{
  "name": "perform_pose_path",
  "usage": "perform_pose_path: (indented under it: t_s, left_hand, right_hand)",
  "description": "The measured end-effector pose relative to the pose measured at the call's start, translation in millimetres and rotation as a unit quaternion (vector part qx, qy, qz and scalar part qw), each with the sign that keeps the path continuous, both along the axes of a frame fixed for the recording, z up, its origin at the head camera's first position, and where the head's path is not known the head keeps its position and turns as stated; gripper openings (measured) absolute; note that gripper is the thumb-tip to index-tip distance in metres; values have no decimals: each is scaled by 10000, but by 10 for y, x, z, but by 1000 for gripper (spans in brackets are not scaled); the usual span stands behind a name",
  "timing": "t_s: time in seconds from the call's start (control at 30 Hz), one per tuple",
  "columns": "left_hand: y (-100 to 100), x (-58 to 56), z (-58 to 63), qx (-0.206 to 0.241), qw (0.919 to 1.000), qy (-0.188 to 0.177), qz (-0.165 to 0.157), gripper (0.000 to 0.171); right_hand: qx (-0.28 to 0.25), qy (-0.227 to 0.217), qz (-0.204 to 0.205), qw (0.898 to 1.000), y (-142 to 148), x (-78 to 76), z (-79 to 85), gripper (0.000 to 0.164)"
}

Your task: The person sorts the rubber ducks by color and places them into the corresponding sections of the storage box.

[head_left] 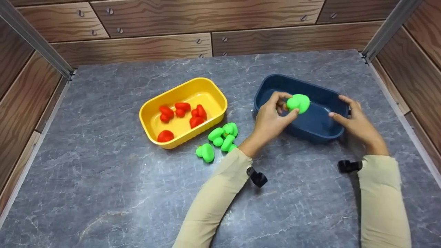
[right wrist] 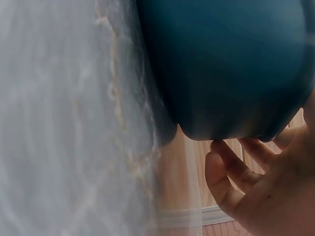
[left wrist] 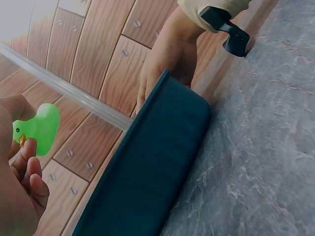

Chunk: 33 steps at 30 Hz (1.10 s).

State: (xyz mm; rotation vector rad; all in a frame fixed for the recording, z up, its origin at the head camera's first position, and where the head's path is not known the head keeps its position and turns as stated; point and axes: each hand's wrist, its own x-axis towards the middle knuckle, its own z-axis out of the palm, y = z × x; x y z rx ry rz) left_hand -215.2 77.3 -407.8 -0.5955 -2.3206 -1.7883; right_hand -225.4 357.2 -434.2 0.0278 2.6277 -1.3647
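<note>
Beige left sleeve (head_left: 213, 199) nearest, at 6 o'clock in the head view; right sleeve (head_left: 382, 196) at 4 o'clock. 1 black wrist device (head_left: 257, 177) at each cuff.

Left hand (head_left: 270, 120): thumb and fingers clamped on 1 green duck (head_left: 299, 104), pinched at its sides. Duck is held above the middle of the blue tray (head_left: 318, 138), clear of the rim; left wrist view gives a dark eye and an orange beak. Remaining fingers loosely bent.

Right hand (head_left: 360, 127): at the tray's 3 o'clock end, gripping it, thumb over the rim, fingers spaced apart against the outer wall. Right wrist view shows fingertips touching that wall.

Blue tray sits toward 3 o'clock of frame centre, on a grey marbled surface (head_left: 103, 186). Yellow tray (head_left: 206, 82) between 9 and 10 o'clock, the 2 trays well apart. Red toys (head_left: 182, 107) lie inside the yellow tray: 1 in its 7 o'clock corner, others across the floor; those toward 4 o'clock crowd together, count uncertain.

Just outside the yellow tray, at its 4 o'clock: 4 loose ducks (head_left: 207, 153), also green, 3 bunched and 1 slightly apart toward 7 o'clock.

Wood-patterned panels (head_left: 206, 17) along 12 o'clock, printed with screw heads.
</note>
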Motion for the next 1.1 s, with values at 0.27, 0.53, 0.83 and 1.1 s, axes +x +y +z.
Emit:
perform_pose_path:
  t_s: [0.27, 0.53, 0.83, 1.1]
  left_hand:
    - [110, -80, 29, -698, 9968, -235, 302, 34]
    - [212, -180, 112, -1693, 9832, -329, 593, 36]
    - [228, -188, 118, -1896, 9801, -315, 502, 36]
    - [136, -140, 105, -1321, 9911, -95, 130, 37]
  right_hand:
    - [-2, 8, -9, 10000, 9, 4, -1, 80]
    - [11, -7, 14, 10000, 9, -8, 1, 81]
    - [3, 44, 2, 10000, 3, -3, -4, 80]
    - [33, -43, 12, 10000, 9, -8, -9, 81]
